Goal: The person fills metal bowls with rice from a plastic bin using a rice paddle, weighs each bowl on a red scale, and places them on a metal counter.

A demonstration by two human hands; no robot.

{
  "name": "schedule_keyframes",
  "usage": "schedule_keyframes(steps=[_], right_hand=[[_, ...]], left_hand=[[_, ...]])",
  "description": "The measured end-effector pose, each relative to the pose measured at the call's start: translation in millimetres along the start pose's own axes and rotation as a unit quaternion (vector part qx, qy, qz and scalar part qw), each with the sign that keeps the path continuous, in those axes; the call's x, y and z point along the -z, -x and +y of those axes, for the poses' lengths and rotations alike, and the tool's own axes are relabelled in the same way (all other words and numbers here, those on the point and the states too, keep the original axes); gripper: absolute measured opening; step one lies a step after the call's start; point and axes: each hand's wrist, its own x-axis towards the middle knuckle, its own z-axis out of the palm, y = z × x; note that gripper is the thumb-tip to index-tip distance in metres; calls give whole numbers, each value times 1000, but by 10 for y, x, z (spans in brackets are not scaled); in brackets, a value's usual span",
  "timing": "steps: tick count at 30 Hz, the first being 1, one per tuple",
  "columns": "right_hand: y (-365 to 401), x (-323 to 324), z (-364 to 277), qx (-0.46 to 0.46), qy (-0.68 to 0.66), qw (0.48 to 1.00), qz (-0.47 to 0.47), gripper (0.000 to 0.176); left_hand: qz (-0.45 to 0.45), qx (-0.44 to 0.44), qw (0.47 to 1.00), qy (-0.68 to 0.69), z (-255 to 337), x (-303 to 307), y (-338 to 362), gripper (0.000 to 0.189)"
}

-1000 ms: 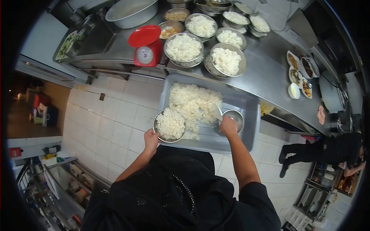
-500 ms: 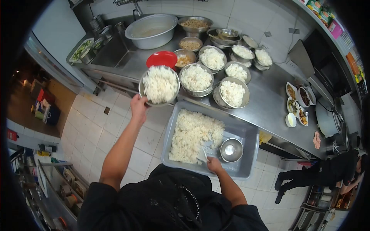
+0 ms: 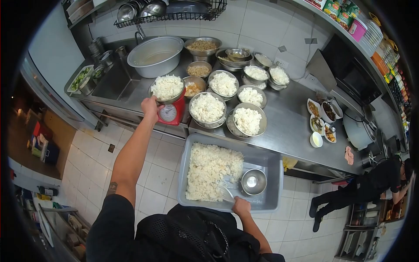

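My left hand (image 3: 151,108) grips the near rim of a metal bowl heaped with white rice (image 3: 167,87). That bowl is at the top of a red kitchen scale (image 3: 171,114), whose round dial faces me. My right hand (image 3: 241,205) is closed round the handle of a pale rice paddle (image 3: 227,193); its blade is at the edge of the loose rice (image 3: 211,168). This rice fills the left part of a grey plastic tub (image 3: 274,174). An unfilled metal bowl (image 3: 254,181) sits in the tub, right of the rice.
Several rice-filled bowls (image 3: 207,108) crowd the steel counter (image 3: 290,131). Behind the scale are a large basin (image 3: 156,56) and bowls of chopped food (image 3: 203,45). Small food dishes (image 3: 317,124) stand at the right. A person in dark clothes (image 3: 364,185) is at the far right.
My left hand has carried the rice bowl up and away from me onto the scale, whose red plate was uncovered before. The paddle stays in my right hand by the rice.
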Motion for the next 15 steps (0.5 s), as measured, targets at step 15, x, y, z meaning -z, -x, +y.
schedule_keyframes(steps=[15], right_hand=[[-40,390,342,-19,-32,996,80,34]], left_hand=[[4,22,1000,-3,-138,100,-81,30]])
